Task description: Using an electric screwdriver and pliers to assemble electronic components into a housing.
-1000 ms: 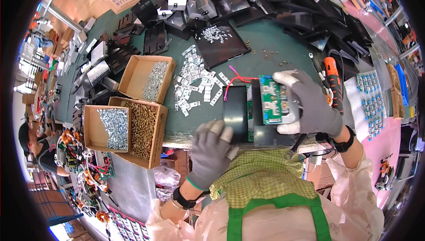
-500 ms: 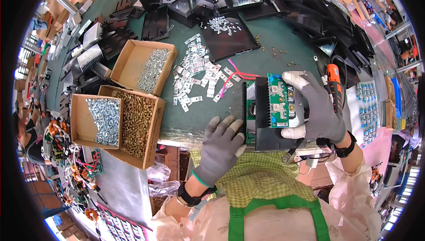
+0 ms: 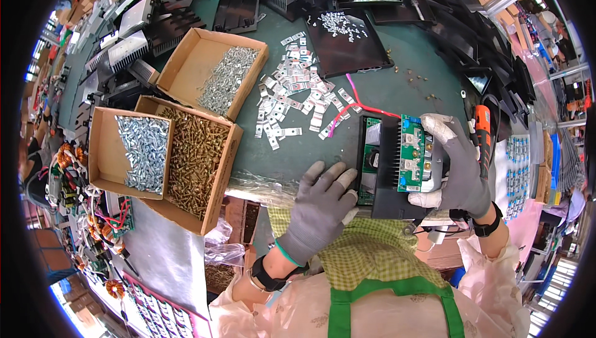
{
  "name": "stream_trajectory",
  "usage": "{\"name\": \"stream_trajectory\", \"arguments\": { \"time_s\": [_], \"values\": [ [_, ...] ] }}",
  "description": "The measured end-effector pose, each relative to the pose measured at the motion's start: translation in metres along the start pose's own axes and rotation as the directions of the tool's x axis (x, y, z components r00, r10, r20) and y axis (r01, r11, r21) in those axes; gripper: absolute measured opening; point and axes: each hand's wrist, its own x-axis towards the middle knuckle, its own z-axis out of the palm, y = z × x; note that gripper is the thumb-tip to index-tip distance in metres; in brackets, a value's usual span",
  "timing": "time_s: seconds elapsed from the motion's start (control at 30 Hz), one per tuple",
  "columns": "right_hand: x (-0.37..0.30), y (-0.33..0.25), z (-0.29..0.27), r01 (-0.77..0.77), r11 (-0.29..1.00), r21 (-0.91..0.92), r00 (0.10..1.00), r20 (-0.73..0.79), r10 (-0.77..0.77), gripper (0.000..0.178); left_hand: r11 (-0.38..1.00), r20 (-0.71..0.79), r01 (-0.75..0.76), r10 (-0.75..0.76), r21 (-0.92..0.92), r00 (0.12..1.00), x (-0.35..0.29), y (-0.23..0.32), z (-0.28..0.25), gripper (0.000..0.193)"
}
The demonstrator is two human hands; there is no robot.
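Note:
A grey glove with pale fingertips covers each hand. My right hand [image 3: 462, 167] grips a black finned heatsink [image 3: 390, 158] with a green circuit board [image 3: 411, 152] on its face, fingers at the far end and thumb at the near end. This stands in a black casing [image 3: 372, 198] at the table's near edge, where a second green board shows on the left side. A pink-red wire [image 3: 372, 110] runs from the assembly toward the left. My left hand [image 3: 323, 211] rests with fingers stretched out beside the casing's left side, holding nothing.
Cardboard trays of silver screws [image 3: 230, 77], short silver screws [image 3: 144, 152] and brass-coloured screws [image 3: 195, 158] stand left. Small metal clips [image 3: 301, 80] lie mid-table, below a black panel [image 3: 347, 55] bearing screws. An orange-black power screwdriver [image 3: 483, 130] lies right; black casings [image 3: 447, 34] pile up behind.
The whole view has shifted, so the table, trays and assembly sit differently in the picture. Both hands keep nearly the same pose beside and on the assembly.

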Motion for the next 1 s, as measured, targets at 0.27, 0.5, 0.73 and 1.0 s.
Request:
{"name": "stream_trajectory", "arguments": {
  "time_s": [0.27,0.5,0.73,1.0],
  "values": [
    [0.0039,0.0034,0.0024,0.087,0.996,-0.014,0.996,-0.020,-0.087,0.096,1.000,-0.016,-0.001,0.000,-0.010,1.000,0.0003,-0.0013,0.0009,0.025],
    [0.0057,0.0011,0.0035,0.085,0.996,-0.026,0.996,-0.004,-0.085,0.096,1.000,0.014,0.007,-0.007,-0.007,1.000,0.0005,-0.0017,0.0005,0.025],
    [0.0061,0.0005,0.0029,0.064,0.998,0.001,0.998,-0.006,-0.064,0.095,1.000,0.003,-0.006,0.006,0.000,1.000,0.0014,-0.0032,-0.0016,0.025],
    [0.0030,0.0037,0.0056,0.061,0.998,0.004,0.998,-0.002,-0.061,0.095,0.998,-0.008,0.021,-0.021,-0.060,1.000,0.0000,-0.0031,0.0014,0.025]
  ]
}}
